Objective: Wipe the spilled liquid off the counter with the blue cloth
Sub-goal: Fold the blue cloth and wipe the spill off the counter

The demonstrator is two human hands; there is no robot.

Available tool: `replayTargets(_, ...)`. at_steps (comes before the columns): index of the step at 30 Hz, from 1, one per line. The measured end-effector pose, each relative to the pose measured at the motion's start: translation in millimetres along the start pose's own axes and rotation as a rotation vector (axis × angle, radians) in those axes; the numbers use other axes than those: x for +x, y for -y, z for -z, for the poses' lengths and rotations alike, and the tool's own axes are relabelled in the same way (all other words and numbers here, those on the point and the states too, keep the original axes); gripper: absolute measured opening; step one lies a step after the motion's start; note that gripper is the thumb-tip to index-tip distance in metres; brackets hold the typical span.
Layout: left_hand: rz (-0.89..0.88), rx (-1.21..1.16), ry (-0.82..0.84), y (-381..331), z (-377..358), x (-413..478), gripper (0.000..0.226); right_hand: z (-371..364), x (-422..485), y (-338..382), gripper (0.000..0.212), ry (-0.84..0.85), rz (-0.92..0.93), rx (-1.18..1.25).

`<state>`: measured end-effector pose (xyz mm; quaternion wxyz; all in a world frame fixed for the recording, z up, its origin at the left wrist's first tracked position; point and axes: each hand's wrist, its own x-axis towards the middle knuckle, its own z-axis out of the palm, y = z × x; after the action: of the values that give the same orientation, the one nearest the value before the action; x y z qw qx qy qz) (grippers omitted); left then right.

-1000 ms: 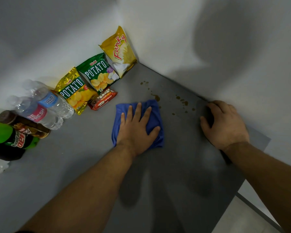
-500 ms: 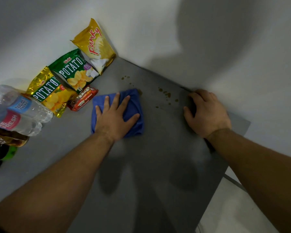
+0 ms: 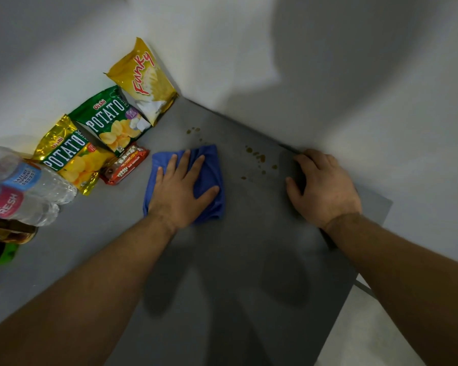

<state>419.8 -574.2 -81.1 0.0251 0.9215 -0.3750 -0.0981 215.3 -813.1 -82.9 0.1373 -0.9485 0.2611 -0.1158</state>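
Blue and soft, the blue cloth (image 3: pixel 209 167) is lying crumpled in folds on the grey, matte counter (image 3: pixel 249 273), just beside a red chocolate pack (image 3: pixel 124 165). The left hand (image 3: pixel 180 196) is pressing flat on it, with the fingers straight and spread wide and the thumb pointing to the right, so that only the edges of the cloth are showing around the palm. The right hand (image 3: pixel 323 191) is resting on the counter at its back edge, near the wall, with its fingers bent and the thumb lying on the surface; whether the fingers are hooking over the edge, I cannot tell. Between the two hands the spilled liquid (image 3: pixel 259 157) is sitting as small brown drops, apart from the cloth, and a few more drops are showing just above the cloth. Along the wall on the left, shiny snack bags (image 3: pixel 114 120) are leaning in a row, and clear plastic bottles (image 3: pixel 29 186) are lying beside them.
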Motion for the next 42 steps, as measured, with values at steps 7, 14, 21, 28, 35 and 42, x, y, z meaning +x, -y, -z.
replayTargets(7,-0.037,0.016,-0.024,-24.4,-7.0,10.3,0.090,0.7,0.2,-0.7,0.059,-0.007,0.001,0.009)
replayTargets(14,0.003,-0.007,-0.030,-8.1,-7.3,6.4,0.093,0.5,0.6,-1.7,0.059,-0.002,0.007,0.003)
replayTargets(21,0.062,-0.005,0.007,-4.2,9.7,66.7,0.104,0.1,-0.1,-2.0,0.057,0.001,0.006,0.000)
replayTargets(28,-0.112,-0.007,-0.030,-12.8,-8.5,21.3,0.095,0.3,2.3,-2.6,0.057,0.014,0.006,-0.004)
replayTargets(35,0.042,-0.015,-0.061,0.9,5.7,73.5,0.078,-1.0,1.5,-3.4,0.057,0.026,0.004,-0.015)
replayTargets(42,-0.131,0.025,-0.031,-1.8,8.3,56.4,0.080,1.7,3.6,-2.3,0.058,0.045,-0.001,-0.013)
